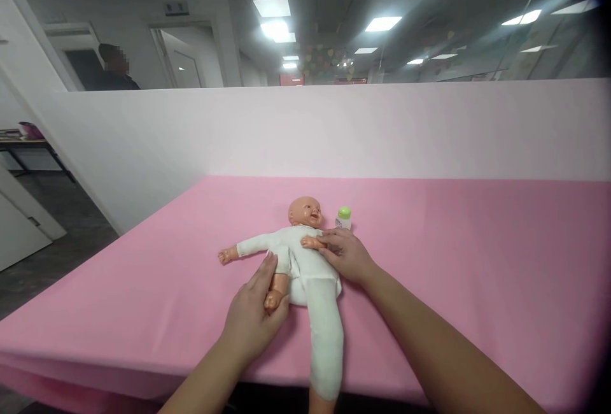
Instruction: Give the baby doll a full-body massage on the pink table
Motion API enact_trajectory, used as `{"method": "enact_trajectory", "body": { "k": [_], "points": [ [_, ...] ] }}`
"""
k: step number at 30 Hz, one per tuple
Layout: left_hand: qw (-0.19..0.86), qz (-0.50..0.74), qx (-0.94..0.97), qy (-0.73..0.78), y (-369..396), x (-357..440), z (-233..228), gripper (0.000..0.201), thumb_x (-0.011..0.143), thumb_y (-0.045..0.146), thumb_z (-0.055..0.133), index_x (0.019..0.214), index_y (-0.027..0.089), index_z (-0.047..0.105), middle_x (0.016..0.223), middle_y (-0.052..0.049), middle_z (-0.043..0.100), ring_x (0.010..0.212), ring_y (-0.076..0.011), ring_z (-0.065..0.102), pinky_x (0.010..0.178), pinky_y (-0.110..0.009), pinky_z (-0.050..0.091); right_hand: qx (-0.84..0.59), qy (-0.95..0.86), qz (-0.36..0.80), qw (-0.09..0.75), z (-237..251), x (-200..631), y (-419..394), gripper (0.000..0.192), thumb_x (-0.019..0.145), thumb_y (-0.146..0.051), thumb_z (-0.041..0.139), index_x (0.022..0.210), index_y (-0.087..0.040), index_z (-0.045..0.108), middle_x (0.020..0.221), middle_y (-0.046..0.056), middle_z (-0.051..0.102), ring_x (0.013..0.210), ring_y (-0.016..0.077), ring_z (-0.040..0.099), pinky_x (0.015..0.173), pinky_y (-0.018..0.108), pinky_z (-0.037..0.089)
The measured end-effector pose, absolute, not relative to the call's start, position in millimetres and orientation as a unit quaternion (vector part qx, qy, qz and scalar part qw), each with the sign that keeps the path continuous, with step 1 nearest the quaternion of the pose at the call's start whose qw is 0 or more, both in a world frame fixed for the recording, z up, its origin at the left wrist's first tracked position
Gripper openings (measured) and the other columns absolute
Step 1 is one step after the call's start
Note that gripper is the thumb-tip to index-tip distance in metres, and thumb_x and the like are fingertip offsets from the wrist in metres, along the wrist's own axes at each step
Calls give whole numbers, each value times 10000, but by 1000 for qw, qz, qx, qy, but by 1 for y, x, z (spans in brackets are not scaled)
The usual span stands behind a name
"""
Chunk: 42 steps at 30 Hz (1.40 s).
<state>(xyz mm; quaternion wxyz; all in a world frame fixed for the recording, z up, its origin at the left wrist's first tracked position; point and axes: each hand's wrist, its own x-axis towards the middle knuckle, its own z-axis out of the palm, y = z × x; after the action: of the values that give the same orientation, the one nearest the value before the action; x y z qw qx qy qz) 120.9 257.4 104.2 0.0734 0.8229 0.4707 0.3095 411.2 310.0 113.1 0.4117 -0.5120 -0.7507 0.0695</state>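
A baby doll (305, 255) in a white suit lies on its back on the pink table cover (453, 261), head away from me. My left hand (252, 315) wraps around the doll's bare foot and lower leg at its left side. My right hand (346, 253) pinches the doll's small hand against its chest. One white-clad leg hangs over the table's near edge. A small white bottle with a green cap (344, 217) stands just beyond my right hand, beside the doll's head.
A white partition wall (334, 127) runs along the far side of the table. A person (114, 69) stands behind it at the far left. The floor drops away at the left of the table.
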Motion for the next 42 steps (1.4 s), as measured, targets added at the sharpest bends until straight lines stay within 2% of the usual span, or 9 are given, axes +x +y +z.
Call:
{"method": "enact_trajectory", "body": {
  "k": [7, 13, 18, 22, 25, 29, 33, 38, 42],
  "points": [
    [141, 298, 825, 459, 260, 122, 108, 793, 931, 291, 580, 1636, 282, 218, 1667, -56, 312, 1512, -287, 343, 1210, -477, 368, -511, -763, 72, 389, 114, 410, 312, 279, 950, -301, 625, 1170, -420, 747, 1181, -18, 709, 1151, 239, 590, 1045, 449, 457],
    [201, 308, 801, 472, 262, 121, 107, 781, 941, 306, 582, 1633, 304, 221, 1666, -53, 317, 1497, -292, 372, 1197, -475, 384, -517, -761, 85, 384, 110, 410, 316, 319, 943, -256, 623, 1192, -417, 737, 1209, -23, 709, 1207, 237, 579, 1069, 452, 440],
    [219, 329, 791, 468, 263, 117, 105, 771, 948, 318, 590, 1630, 281, 232, 1646, -99, 352, 1472, -323, 406, 1203, -520, 363, -511, -752, 104, 403, 114, 412, 316, 327, 928, -252, 630, 1200, -399, 737, 1205, -22, 721, 1193, 244, 601, 1067, 454, 450],
    [215, 348, 787, 463, 264, 114, 104, 766, 935, 315, 608, 1619, 268, 268, 1630, -102, 383, 1475, -328, 400, 1200, -539, 359, -494, -740, 170, 423, 121, 414, 311, 343, 953, -283, 585, 1243, -416, 711, 1237, -42, 718, 1174, 243, 631, 1041, 447, 488],
    [214, 356, 785, 460, 262, 113, 103, 768, 925, 298, 613, 1617, 261, 281, 1608, -106, 420, 1438, -323, 455, 1177, -526, 398, -526, -674, 205, 476, 116, 419, 314, 352, 920, -351, 638, 1266, -365, 702, 1250, -7, 720, 1126, 255, 664, 987, 441, 530],
    [199, 377, 783, 453, 257, 112, 106, 782, 893, 247, 625, 1609, 259, 312, 1552, -110, 498, 1343, -320, 564, 1104, -497, 489, -549, -557, 225, 581, 101, 435, 326, 528, 832, -431, 738, 1327, -266, 653, 1259, 71, 711, 1126, 270, 669, 963, 447, 542],
    [145, 399, 800, 424, 240, 107, 109, 820, 854, 195, 618, 1608, 284, 309, 1601, -94, 434, 1424, -326, 479, 1140, -494, 458, -548, -461, 236, 657, 92, 458, 338, 765, 809, -498, 748, 1470, -216, 484, 1223, 117, 717, 1056, 255, 697, 917, 428, 571],
    [79, 396, 830, 385, 201, 89, 98, 831, 820, 172, 608, 1587, 339, 335, 1624, -87, 390, 1455, -341, 433, 1149, -515, 444, -607, -392, 227, 652, 80, 487, 350, 871, 797, -485, 721, 1535, -218, 344, 1236, 119, 706, 1034, 255, 712, 877, 379, 581],
    [64, 411, 834, 362, 175, 72, 72, 813, 810, 244, 651, 1562, 376, 370, 1591, -112, 434, 1402, -375, 496, 1058, -512, 532, -686, -351, 193, 608, 65, 503, 359, 836, 762, -456, 703, 1506, -219, 408, 1208, 120, 705, 1023, 281, 708, 874, 387, 562]
  ]
}}
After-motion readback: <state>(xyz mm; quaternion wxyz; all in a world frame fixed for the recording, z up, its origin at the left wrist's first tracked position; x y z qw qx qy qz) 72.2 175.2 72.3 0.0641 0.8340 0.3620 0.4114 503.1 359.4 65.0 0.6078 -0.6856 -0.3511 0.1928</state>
